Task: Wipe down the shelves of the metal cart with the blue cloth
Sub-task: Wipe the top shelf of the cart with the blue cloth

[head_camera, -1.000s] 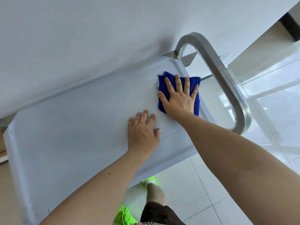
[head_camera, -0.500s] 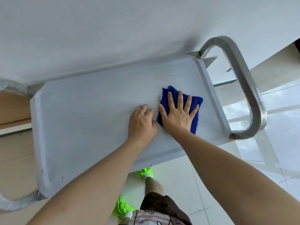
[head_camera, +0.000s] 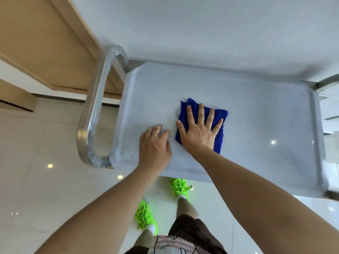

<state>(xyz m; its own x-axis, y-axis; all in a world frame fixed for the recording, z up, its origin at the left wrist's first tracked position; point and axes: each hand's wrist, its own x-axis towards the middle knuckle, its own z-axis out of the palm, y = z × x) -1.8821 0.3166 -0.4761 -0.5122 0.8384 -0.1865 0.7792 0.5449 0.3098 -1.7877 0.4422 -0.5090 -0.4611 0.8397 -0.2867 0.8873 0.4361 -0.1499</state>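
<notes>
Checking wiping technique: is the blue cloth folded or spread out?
Folded. The blue cloth is a compact pad with layered edges showing at its far corner, pressed flat under the right hand.

A: State the changes on the shelf (head_camera: 256, 110).

B: The cloth (head_camera: 219, 114), under the right hand (head_camera: 199, 132), has shifted from the shelf's right end toward its middle. The left hand (head_camera: 154, 143) has closed up beside it.

A: And the framing?

B: The view has swung left. The handle (head_camera: 95, 110) now visible is at the left end, apparently the opposite one.
</notes>
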